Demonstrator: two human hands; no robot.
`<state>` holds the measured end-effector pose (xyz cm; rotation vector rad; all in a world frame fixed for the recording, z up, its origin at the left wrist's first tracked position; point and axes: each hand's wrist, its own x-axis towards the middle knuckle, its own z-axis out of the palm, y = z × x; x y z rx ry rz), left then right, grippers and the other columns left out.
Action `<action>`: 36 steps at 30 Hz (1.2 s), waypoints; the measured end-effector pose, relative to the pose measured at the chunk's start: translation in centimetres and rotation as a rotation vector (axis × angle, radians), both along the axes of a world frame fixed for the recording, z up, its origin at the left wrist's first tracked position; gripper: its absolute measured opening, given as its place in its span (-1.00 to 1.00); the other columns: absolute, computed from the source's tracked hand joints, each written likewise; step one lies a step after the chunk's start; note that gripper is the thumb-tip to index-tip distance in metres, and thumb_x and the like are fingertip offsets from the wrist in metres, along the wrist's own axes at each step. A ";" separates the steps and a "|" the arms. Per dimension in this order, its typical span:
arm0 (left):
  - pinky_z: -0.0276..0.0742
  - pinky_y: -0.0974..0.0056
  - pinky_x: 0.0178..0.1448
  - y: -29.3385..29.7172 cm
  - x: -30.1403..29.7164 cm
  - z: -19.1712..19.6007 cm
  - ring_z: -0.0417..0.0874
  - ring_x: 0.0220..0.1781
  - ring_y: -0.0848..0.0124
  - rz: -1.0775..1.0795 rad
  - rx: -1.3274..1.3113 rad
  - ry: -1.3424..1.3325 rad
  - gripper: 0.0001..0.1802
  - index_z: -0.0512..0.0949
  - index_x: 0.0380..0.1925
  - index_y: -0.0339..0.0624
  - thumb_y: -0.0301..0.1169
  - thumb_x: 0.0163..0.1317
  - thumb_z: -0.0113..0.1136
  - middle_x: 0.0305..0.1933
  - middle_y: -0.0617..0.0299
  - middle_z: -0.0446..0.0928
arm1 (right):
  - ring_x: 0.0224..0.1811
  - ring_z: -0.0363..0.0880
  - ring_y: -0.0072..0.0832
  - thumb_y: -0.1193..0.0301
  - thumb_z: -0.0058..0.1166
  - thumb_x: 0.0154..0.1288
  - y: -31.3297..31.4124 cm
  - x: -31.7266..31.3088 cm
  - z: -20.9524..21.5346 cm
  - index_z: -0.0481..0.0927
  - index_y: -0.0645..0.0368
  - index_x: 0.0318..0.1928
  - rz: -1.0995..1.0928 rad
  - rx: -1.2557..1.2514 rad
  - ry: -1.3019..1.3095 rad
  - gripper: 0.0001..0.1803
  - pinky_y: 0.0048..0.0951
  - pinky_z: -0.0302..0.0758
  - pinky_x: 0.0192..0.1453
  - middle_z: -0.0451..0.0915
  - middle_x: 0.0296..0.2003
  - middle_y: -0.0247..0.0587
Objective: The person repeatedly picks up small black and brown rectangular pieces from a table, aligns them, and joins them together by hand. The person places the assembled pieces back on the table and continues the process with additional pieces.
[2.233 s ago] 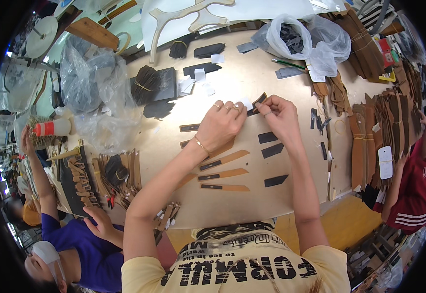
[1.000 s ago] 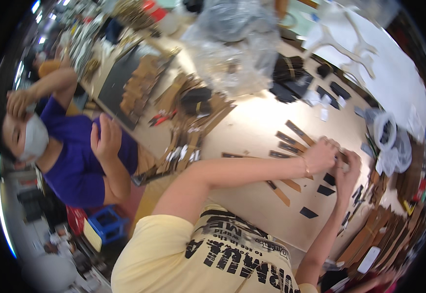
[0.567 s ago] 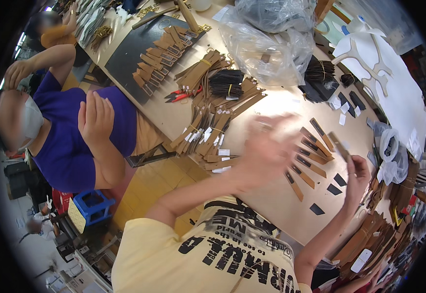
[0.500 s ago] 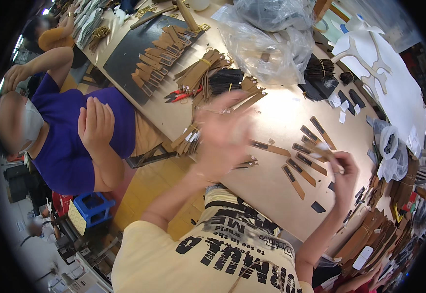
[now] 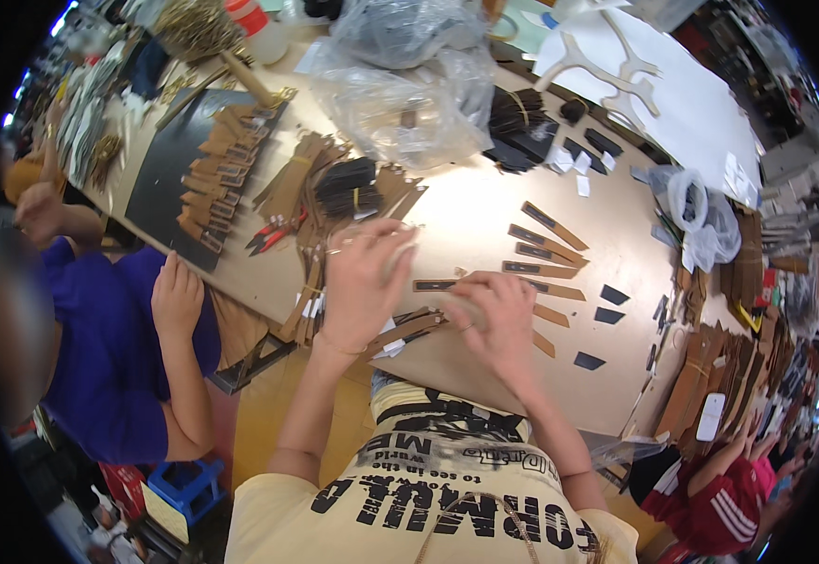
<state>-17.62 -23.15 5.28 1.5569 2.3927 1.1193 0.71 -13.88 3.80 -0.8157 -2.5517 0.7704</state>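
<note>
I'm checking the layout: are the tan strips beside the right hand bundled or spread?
Spread: the tan strips fan out beside the right hand, with tabletop showing between several.

Left hand [image 5: 362, 287] above bench [image 5: 607, 404], near bundled brown strips [image 5: 294, 180]; fingers curled, blurred, grip unclear. Right hand [image 5: 498, 324] among fanned tan strips with dark patches [image 5: 556, 227]; hold unclear. Three black pieces [image 5: 608, 317] lie right. Red-handled cutters [image 5: 275, 235] left.

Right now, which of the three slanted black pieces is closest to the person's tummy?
The lowest slanted black piece, right of the right hand; the other two lie close together, farther up.
</note>
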 end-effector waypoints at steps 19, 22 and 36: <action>0.35 0.10 0.22 5.0 4.3 -4.0 0.61 -0.06 0.26 -0.605 -0.395 0.359 -0.90 0.64 -0.38 -0.20 -0.48 0.07 0.27 -0.19 0.17 0.60 | -0.04 0.58 -0.21 0.32 0.20 0.28 18.5 7.9 -3.1 0.66 0.17 -0.07 -0.439 0.081 0.110 -0.73 -0.23 0.44 0.12 0.67 -0.14 -0.14; 0.43 0.06 0.17 5.4 4.2 -3.5 0.64 -0.10 0.24 -0.581 -0.353 0.234 -0.90 0.62 -0.39 -0.22 -0.50 0.06 0.22 -0.23 0.14 0.63 | -0.07 0.63 -0.21 0.33 0.24 0.27 21.3 5.5 -3.8 0.66 0.24 -0.05 -0.353 0.213 0.053 -0.70 -0.32 0.53 0.07 0.67 -0.14 -0.05; 0.56 0.43 -0.13 13.6 10.2 0.2 0.66 -0.26 0.51 -0.654 -0.535 -1.415 -0.88 0.54 -0.17 -0.33 -0.51 0.35 0.15 -0.29 0.25 0.60 | -0.08 0.62 -0.52 0.19 -0.10 0.56 14.6 19.6 0.1 0.57 0.32 0.14 -0.439 -0.995 0.345 -0.55 -0.46 0.53 0.10 0.67 -0.10 -0.18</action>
